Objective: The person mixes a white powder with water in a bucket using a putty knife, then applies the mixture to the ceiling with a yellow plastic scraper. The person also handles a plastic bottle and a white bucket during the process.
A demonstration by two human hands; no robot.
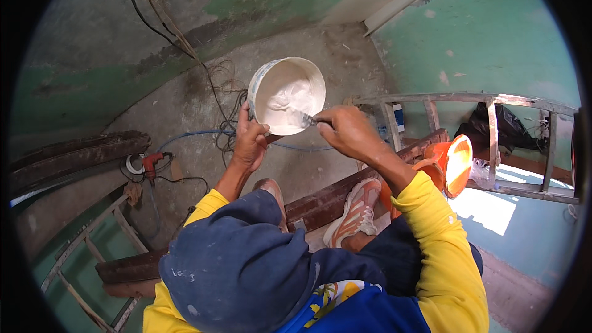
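A white plastic bucket (pixel 316 83) is held out in front of me, tilted so that its mouth faces me. Thick white paste (pixel 291 97), like putty or filler, lies inside it. My left hand (pixel 249 142) supports the bucket at its lower left, with the thumb at the rim and the fingers along the outer wall. In my right hand (pixel 350 132) is a putty knife (pixel 301 118), gripped by its handle at the bucket's lower right rim. Its blade reaches into the bucket and touches the paste; part of the blade is smeared white.
An orange bucket (pixel 457 165) stands at my right by a ladder (pixel 492 129), with a black plastic bag (pixel 502 124) behind the rungs. Brown beams (pixel 314 205) lie around my feet. A red power tool (pixel 150 165), loose cables and a blue hose (pixel 191 135) are at left.
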